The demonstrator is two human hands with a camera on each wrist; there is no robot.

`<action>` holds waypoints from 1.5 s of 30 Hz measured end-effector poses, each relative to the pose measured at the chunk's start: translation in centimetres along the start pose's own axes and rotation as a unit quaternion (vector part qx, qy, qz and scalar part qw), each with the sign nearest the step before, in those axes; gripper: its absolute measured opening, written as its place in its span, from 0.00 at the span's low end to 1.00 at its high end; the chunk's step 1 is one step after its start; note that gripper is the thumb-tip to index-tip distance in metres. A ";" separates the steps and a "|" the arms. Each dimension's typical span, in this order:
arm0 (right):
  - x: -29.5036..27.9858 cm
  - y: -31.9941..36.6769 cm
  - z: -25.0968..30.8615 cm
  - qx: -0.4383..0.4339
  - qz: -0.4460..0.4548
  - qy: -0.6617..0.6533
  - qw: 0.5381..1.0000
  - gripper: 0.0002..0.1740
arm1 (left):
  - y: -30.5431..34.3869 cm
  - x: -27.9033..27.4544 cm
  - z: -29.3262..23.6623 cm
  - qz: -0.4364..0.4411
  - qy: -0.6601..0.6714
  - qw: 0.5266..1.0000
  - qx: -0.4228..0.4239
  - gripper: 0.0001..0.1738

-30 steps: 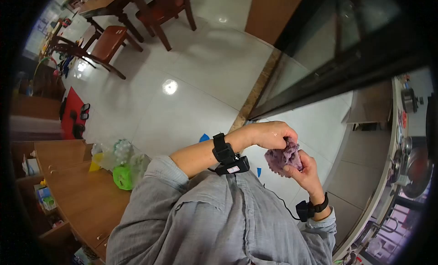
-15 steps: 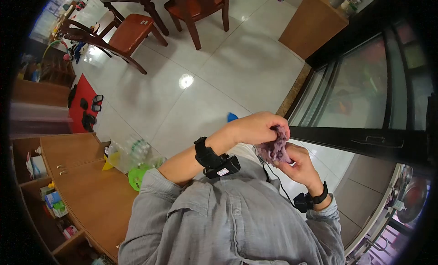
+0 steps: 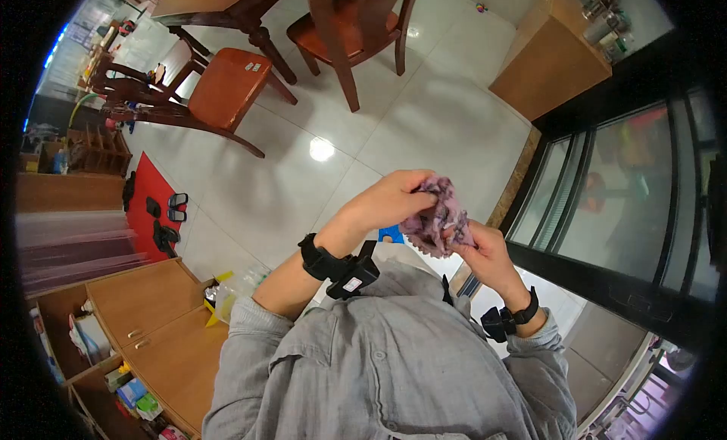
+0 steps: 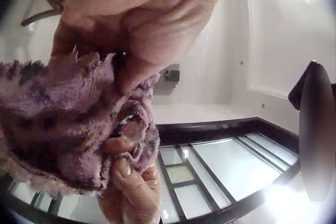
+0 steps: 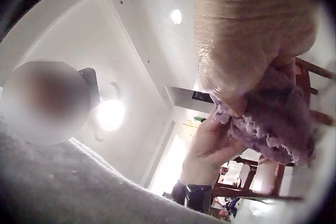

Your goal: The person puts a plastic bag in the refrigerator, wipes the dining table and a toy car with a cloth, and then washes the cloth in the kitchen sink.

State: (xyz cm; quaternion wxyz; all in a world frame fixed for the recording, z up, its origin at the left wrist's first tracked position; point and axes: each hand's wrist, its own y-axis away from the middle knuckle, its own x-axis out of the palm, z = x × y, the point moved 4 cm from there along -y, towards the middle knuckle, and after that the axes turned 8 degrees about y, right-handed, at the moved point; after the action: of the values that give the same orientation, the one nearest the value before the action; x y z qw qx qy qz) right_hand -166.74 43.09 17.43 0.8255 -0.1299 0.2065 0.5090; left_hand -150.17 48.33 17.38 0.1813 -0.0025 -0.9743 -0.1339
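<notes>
A fluffy purple cloth (image 3: 435, 226) with dark patches and a scalloped edge is held bunched in front of the shirt, above the floor. My left hand (image 3: 390, 201) grips its upper left part, fingers curled into the folds. On the lower right side, my right hand (image 3: 491, 258) pinches it between thumb and fingers. The left wrist view has the cloth (image 4: 63, 124) spread below the left palm, with the right thumb pressed on a fold. Both hands look wet there. In the right wrist view the cloth (image 5: 273, 116) hangs under the right hand (image 5: 247, 40).
A wooden cabinet (image 3: 144, 288) with open shelves stands at left, plastic bags (image 3: 235, 288) beside it. Wooden chairs (image 3: 231, 88) and a table (image 3: 216, 4) are farther ahead. To the right is a dark-framed glass sliding door (image 3: 613, 190). Slippers (image 3: 176, 207) lie on a red mat.
Both hands have shifted up and left in the head view with the cloth, which is turned and refolded between them. The view has swung toward the chairs and glass door.
</notes>
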 end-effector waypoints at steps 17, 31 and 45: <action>4.0 -8.6 7.4 -0.046 -0.060 0.245 0.966 0.20 | -2.6 -7.9 -8.4 0.217 -0.100 0.970 -0.032 0.09; -8.6 -12.5 7.9 0.029 -0.253 0.270 0.929 0.15 | -16.5 -3.0 -16.2 0.302 -0.039 0.950 -0.067 0.08; -16.1 -16.9 -1.3 0.181 -0.408 0.152 0.882 0.19 | -32.7 -0.7 -18.0 0.322 0.040 0.931 -0.166 0.09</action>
State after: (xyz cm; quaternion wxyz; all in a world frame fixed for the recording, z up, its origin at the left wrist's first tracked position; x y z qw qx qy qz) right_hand -158.23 22.31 23.95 0.9278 -0.1263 0.3468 0.0549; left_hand -144.88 12.12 24.78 0.2500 -0.3412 -0.8770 -0.2279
